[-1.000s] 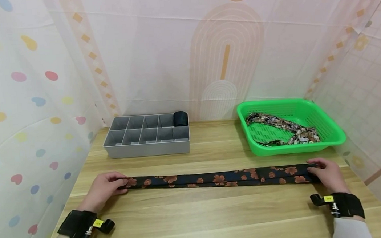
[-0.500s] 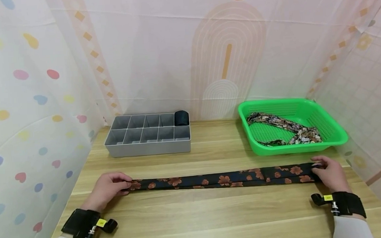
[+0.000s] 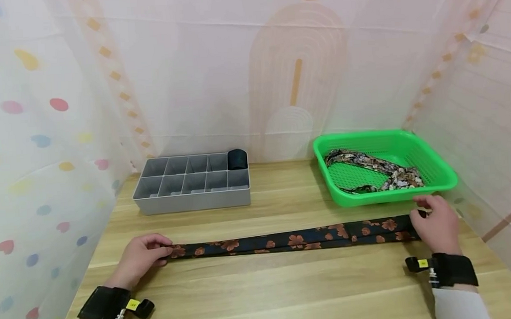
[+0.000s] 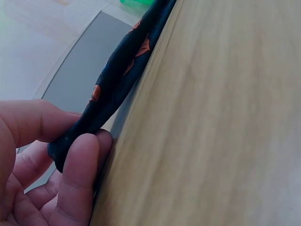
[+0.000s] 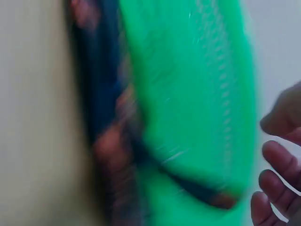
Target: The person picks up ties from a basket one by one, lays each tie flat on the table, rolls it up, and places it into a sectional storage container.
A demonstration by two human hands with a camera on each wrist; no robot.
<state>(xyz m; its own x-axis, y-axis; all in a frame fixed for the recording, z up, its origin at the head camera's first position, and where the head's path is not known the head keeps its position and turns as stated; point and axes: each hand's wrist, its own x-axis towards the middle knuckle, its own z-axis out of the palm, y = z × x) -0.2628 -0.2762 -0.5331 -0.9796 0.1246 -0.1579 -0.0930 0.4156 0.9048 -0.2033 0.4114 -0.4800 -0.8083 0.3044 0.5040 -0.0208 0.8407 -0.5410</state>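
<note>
A dark necktie with orange flowers lies lengthwise across the wooden table, its right end slightly raised. At its left end, my left hand pinches the cloth between thumb and fingers; the left wrist view shows the folded necktie in that grip. By the other end is my right hand. In the blurred right wrist view, the right hand's fingers are apart from one another, with a gap between them and the necktie. A narrow dark tip of cloth sticks out toward them.
A grey divided box stands at the back left, with a dark rolled cloth in its back right compartment. At the back right, close behind my right hand, a green basket holds a crumpled brown-patterned cloth. Printed curtains surround the table.
My right hand has risen and moved slightly toward the basket, and the necktie's right end has lifted. My left hand keeps its pinch. The head view has shifted a little.
</note>
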